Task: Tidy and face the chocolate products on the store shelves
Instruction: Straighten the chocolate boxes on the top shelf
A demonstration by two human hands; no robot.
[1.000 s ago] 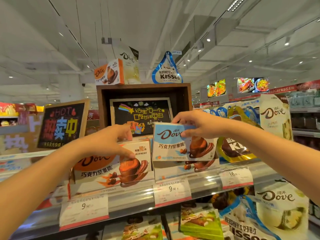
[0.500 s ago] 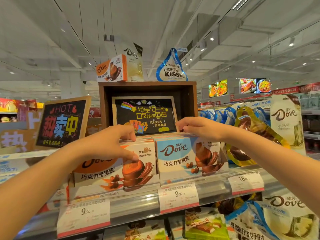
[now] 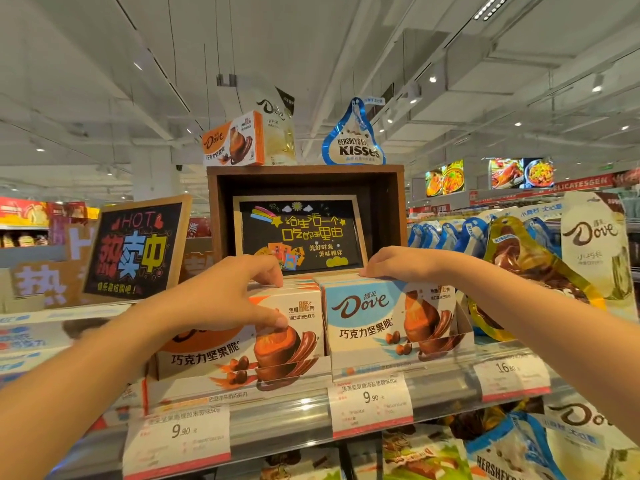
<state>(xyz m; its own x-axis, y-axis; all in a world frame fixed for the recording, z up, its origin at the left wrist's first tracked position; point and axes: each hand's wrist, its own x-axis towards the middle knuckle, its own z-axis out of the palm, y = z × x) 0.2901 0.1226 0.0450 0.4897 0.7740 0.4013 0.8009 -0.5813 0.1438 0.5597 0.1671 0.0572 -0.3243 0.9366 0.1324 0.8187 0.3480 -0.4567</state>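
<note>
facing step, top shelf. left hand (image 3: 228, 292) grips orange dove box (image 3: 277, 334) at 7 o'clock, thumb on front. right hand (image 3: 398, 263) rests fingers on blue dove box (image 3: 377, 317) at 5 o'clock, seated in tray. next: likely square both fronts flush.

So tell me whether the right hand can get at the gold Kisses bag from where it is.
Probably yes. The right hand rests on top of the blue Dove boxes, and the gold Kisses bag stands just to their right on the same shelf, with nothing between them.
</note>
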